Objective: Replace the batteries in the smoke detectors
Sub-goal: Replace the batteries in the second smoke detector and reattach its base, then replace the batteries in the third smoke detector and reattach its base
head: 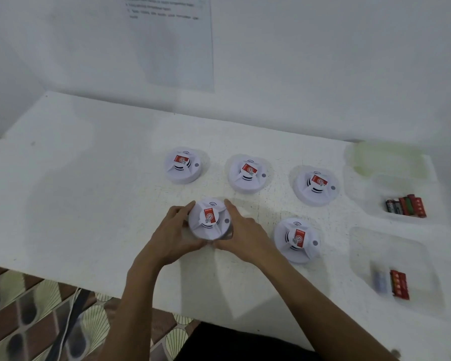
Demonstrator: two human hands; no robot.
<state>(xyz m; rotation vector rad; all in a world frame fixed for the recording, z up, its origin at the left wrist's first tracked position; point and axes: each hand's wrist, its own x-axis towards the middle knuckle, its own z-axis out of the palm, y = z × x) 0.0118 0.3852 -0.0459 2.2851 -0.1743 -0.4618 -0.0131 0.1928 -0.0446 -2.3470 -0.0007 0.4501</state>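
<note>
Both hands hold one round smoke detector [208,220]: left hand [172,230] at its 9 o'clock side, right hand [241,230] at 3 o'clock. It faces up, near the tabletop [89,191] middle. Batteries [405,205] lie far off at 3 o'clock, nearer the right hand.

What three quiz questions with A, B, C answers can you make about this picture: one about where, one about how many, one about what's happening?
1. Where are the batteries? A. On the floor. B. In clear trays on the right. C. On the wall.
2. How many smoke detectors are there? A. Three. B. Four. C. Five.
3. What are the left hand and right hand doing? A. Gripping the front left detector. B. Lying flat. C. Picking up a battery.
Answers: 1 B, they lie in two trays; 2 C, three at the back, two in front; 3 A, fingers curl around its sides.
</note>
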